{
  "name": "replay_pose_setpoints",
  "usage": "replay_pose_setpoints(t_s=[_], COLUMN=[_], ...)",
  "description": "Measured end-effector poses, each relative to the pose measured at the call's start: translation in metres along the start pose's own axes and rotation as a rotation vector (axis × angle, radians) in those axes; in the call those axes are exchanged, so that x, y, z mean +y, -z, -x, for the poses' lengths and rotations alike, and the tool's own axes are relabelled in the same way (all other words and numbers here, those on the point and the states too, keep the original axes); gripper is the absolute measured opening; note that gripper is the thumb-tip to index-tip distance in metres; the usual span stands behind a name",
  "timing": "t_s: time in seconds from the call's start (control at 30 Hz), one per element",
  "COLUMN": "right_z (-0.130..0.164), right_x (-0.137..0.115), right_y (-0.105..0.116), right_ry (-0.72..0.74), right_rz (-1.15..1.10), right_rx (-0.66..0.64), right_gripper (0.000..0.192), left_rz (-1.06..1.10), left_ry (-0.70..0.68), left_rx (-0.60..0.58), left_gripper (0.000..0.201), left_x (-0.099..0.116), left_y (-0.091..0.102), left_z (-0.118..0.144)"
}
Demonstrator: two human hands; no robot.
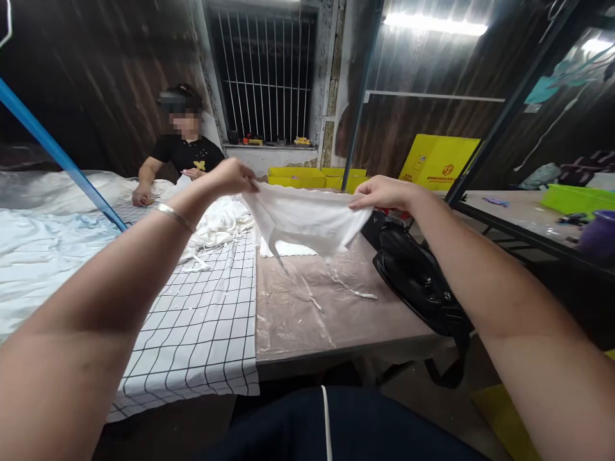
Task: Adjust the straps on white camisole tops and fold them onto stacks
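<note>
I hold a small white cloth piece [307, 218] stretched in the air above the table. My left hand [230, 176] pinches its left top corner, and a thin bracelet sits on that wrist. My right hand [382, 192] pinches the right top corner. The cloth hangs slack between the two hands, with thin strips trailing down toward the plastic-covered tabletop [307, 307].
A checked black-and-white sheet [202, 320] covers the table's left part, with a heap of white fabric [218, 224] behind. A black bag [418, 282] lies at the right edge. Another person [180, 153] sits at the far side. Yellow boxes [439, 163] stand behind.
</note>
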State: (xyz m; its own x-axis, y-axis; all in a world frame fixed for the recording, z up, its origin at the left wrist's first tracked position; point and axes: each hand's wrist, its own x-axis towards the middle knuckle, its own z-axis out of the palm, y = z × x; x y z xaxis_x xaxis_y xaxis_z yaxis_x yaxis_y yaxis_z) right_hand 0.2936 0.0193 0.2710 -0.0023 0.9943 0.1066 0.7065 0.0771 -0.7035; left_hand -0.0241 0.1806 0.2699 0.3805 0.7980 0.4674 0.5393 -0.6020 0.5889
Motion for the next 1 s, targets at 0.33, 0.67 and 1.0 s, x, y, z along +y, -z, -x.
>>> replay_pose_setpoints(t_s=[0.33, 0.67, 1.0], right_z=[-0.001, 0.129, 0.167], right_x=[-0.034, 0.088, 0.145], right_y=[-0.201, -0.235, -0.198], right_ry=[-0.235, -0.549, -0.272], right_rz=[-0.962, -0.870, -0.166], right_rx=[0.007, -0.143, 0.492], right_gripper=[0.009, 0.024, 0.030], left_rz=[0.066, 0.249, -0.231], left_ry=[0.027, -0.057, 0.085], left_rx=[0.004, -0.528, -0.401], left_gripper=[0.019, 0.013, 0.012], left_x=[0.076, 0.014, -0.015], left_y=[-0.097, -0.196, -0.208], left_z=[-0.040, 0.180, 0.281])
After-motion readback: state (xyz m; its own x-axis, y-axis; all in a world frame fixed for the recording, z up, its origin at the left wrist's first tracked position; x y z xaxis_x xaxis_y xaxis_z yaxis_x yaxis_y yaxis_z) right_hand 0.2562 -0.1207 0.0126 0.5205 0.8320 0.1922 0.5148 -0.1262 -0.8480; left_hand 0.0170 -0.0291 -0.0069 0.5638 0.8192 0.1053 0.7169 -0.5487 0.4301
